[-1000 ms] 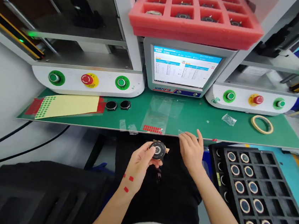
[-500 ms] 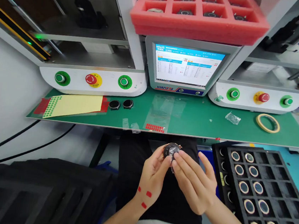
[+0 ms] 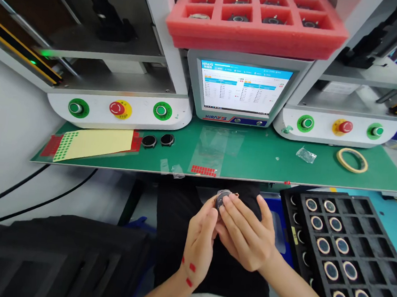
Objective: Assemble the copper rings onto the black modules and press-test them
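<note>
Over my lap, a round dark watch case [image 3: 220, 201] with a clear film on its face is held between both hands. My left hand [image 3: 200, 241] is closed around its left side and underside. Several small red stickers [image 3: 192, 267] are on my left wrist. My right hand [image 3: 249, 234] is closed against the watch case from the right, with its fingers together and pressed over the face. Those fingers hide much of the watch. A bit of copper-coloured material shows at its upper right edge.
Two watch cases [image 3: 167, 139] lie on the green bench [image 3: 254, 159], near a yellow sheet [image 3: 95, 145], red stickers on film [image 3: 203, 170] and a tape roll [image 3: 352, 160]. A black tray [image 3: 361, 250] holds gold-rimmed round parts at right. A red foam tray [image 3: 256, 39] sits above the monitor [image 3: 243, 89].
My right fingers have slid up and left over the watch face, covering more of it. My left thumb has lifted off the face. The view has shifted slightly.
</note>
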A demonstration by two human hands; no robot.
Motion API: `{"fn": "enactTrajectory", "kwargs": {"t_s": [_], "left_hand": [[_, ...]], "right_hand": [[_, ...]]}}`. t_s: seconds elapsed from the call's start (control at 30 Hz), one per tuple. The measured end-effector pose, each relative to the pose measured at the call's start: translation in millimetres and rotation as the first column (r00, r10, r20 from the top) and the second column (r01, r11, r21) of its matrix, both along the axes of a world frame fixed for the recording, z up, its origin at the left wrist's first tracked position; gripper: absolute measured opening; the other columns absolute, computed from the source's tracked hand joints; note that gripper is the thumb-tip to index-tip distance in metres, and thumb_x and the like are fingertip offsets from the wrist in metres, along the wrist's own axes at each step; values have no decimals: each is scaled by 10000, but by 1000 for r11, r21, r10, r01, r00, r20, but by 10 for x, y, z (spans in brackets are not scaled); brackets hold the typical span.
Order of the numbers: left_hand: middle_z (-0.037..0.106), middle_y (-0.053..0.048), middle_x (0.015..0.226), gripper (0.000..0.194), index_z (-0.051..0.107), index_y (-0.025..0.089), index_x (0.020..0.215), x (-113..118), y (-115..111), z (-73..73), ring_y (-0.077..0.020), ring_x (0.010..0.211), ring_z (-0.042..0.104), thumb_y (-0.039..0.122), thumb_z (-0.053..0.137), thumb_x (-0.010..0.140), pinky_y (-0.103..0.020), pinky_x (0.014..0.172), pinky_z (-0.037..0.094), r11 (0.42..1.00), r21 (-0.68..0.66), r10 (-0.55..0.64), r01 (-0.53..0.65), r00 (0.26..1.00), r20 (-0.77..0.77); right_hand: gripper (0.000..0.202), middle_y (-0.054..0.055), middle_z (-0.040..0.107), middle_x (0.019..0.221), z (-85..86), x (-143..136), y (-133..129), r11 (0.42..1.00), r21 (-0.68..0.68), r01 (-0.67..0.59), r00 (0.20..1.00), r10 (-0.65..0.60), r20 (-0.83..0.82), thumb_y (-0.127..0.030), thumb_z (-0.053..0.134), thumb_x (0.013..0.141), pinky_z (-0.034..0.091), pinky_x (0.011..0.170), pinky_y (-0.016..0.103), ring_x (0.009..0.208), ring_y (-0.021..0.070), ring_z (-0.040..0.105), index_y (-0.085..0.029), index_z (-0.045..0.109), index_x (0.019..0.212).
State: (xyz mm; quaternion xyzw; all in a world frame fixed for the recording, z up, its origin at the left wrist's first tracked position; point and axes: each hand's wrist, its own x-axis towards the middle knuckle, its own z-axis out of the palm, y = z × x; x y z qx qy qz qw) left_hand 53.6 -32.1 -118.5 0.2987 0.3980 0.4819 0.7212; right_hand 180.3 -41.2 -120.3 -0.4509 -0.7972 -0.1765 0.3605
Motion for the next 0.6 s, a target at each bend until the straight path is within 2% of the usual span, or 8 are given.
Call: {"fn": "enactTrajectory", "kwargs": {"t_s": [0.17,0.23,0.3,0.37,0.4,0.47,0.53,0.6], "left_hand": [[724,-107,1142,343,716,173,1129,12,41,-5,-238,1044,694,394,676,869,-333,958,548,997,-72,-20,20,1000,-10],[720,-102,1144,318,716,178,1103,18,42,7,-216,943,725,390,678,869,-301,860,590,997,-80,-14,13,1000,-21],[716,-88,1143,304,713,187,1085,24,41,18,-201,884,736,406,659,881,-277,793,607,999,-51,14,-17,998,-55],[716,-75,1126,305,706,193,1083,31,35,17,-205,893,736,420,647,887,-280,797,611,999,-17,38,-40,993,-112],[719,-73,1114,312,702,192,1082,34,26,10,-213,909,734,425,651,883,-289,808,610,999,-4,42,-43,988,-151],[727,-72,1092,326,695,190,1076,44,-10,-21,-231,945,724,430,681,854,-301,833,605,999,21,41,-37,965,-258],[742,-52,1037,327,685,206,1052,59,-57,-73,-223,942,720,421,728,809,-280,838,597,999,41,39,-25,925,-378],[749,-10,926,312,660,233,1001,94,-90,-138,-176,855,723,415,766,770,-213,780,588,998,42,52,-37,870,-489]], "right_hand": [[155,32,786,967,-20,70,-132,992,-28,-120,992,119,-50,-178,538,900,249,1217,403,1004,166,730,-190,690,934],[154,24,790,881,-32,139,-197,991,-26,-130,975,124,-184,-175,520,896,374,1149,395,954,163,739,-199,672,908],[134,51,772,859,-66,179,-223,998,-22,-63,911,48,-410,-183,548,876,508,1005,406,921,192,736,-193,657,952],[205,79,751,909,-112,170,-206,988,-150,-34,769,-70,-635,-212,617,845,572,868,394,899,213,724,-187,644,1047],[258,83,746,936,-133,148,-190,965,-252,-69,676,-140,-723,-241,655,829,584,828,380,887,214,719,-189,641,1081],[315,69,750,957,-156,89,-162,869,-432,-240,472,-284,-834,-299,725,788,588,797,343,868,204,714,-204,659,1081],[265,46,759,894,-159,40,-144,798,-470,-377,308,-371,-876,-359,764,757,589,756,316,807,192,712,-211,700,967],[272,39,760,823,-160,44,-124,771,-458,-443,215,-404,-889,-453,771,743,590,700,304,748,189,710,-204,715,838]]}}
